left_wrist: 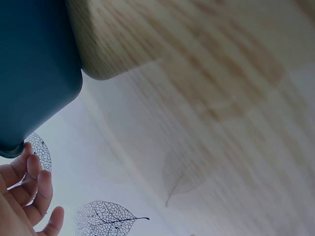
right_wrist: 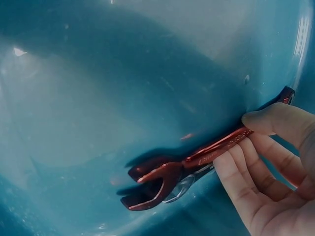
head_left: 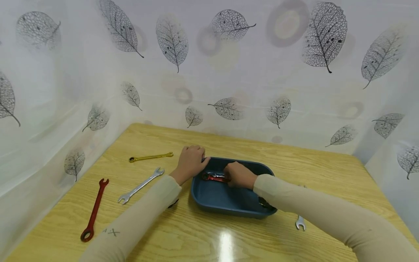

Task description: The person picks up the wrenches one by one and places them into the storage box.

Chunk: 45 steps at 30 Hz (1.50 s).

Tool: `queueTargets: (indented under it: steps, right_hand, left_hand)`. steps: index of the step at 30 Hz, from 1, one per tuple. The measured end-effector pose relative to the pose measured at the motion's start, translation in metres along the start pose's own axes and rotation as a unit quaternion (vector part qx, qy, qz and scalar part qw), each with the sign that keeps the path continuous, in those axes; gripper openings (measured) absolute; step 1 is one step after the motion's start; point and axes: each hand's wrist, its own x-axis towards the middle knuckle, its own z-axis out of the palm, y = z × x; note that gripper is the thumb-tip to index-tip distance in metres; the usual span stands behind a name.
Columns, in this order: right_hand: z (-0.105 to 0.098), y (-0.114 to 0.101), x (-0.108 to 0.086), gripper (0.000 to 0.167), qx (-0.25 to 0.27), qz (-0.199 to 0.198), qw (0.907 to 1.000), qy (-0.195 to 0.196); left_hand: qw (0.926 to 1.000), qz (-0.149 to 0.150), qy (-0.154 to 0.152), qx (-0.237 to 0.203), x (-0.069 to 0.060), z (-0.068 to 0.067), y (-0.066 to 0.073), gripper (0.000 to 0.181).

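Observation:
My left hand point(head_left: 191, 161) holds the back left rim of a dark blue tray point(head_left: 222, 211); in the left wrist view its curled fingertips touch the rim of the tray point(left_wrist: 39, 73). Inside the tray, my right hand point(head_left: 240, 175) reaches down to a red wrench point(head_left: 216, 178). The right wrist view has thumb and fingers of the right hand point(right_wrist: 275, 167) pinching the handle of the red wrench point(right_wrist: 221, 147), its open jaw pointing away from the palm. A silver wrench point(right_wrist: 182, 191) lies against its underside, partly hidden.
Left of the tray lie a yellow wrench point(head_left: 152, 157), a silver wrench point(head_left: 140, 186) and a larger red wrench point(head_left: 95, 211). Another silver wrench point(head_left: 300, 222) is partly hidden under the right forearm. A leaf-patterned curtain point(head_left: 209, 72) surrounds the wooden table point(head_left: 314, 163).

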Motion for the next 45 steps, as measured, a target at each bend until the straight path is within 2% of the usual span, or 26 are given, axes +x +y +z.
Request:
queueTargets:
  steps: [9, 15, 21, 31, 45]
  right_hand:
    - [-0.0016, -0.0021, 0.0002, 0.021, -0.004, 0.0, 1.0, -0.005]
    - [-0.0034, -0.0047, 0.0002, 0.012, -0.02, 0.0, 0.9998, -0.005]
    - [-0.0042, -0.0048, 0.0005, 0.01, -0.034, 0.002, 0.9994, -0.001]
    - [-0.0025, -0.0035, -0.0002, 0.01, -0.027, 0.014, 0.9995, -0.002]
    - [-0.0095, -0.0037, -0.0021, 0.006, -0.013, -0.021, 0.9997, 0.001]
  left_hand:
    - [0.9999, 0.002, 0.012, 0.002, 0.0004, -0.0004, -0.0005, 0.032]
    - [0.9999, 0.003, 0.014, 0.001, 0.0001, 0.0, -0.0009, 0.032]
    - [0.9998, 0.006, 0.018, 0.001, 0.0008, 0.0019, -0.0023, 0.032]
    - [0.9999, 0.006, 0.015, -0.001, -0.0005, 0.0024, -0.0019, 0.032]
    - [0.9999, 0.006, 0.009, -0.002, -0.0003, 0.0005, -0.0012, 0.032]
